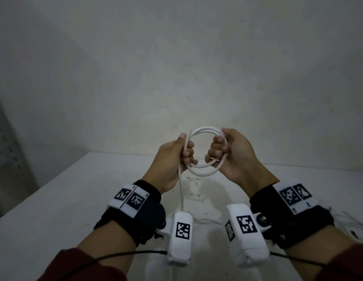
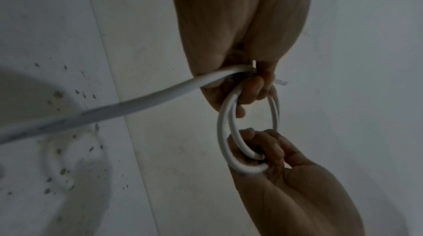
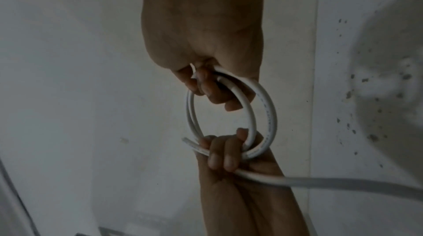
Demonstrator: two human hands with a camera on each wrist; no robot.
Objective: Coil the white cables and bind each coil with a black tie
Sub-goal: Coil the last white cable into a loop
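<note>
A cable (image 1: 205, 151) is held above the bench (image 1: 54, 199), about two loops coiled, gripped by the left hand (image 1: 174, 159) and right hand (image 1: 231, 155), its tail uncoiled and no tie seen.

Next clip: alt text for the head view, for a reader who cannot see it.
Two hands hold a small coil of white cable above a white table: left hand grips one side, right hand the other. The uncoiled tail hangs from the left hand.

Dark red sleeves (image 1: 81, 264), black wrist straps (image 1: 136, 218) with white square-coded tags (image 1: 128, 199), white camera pods (image 1: 180, 238) trailing thin black cables (image 1: 115, 255).
</note>
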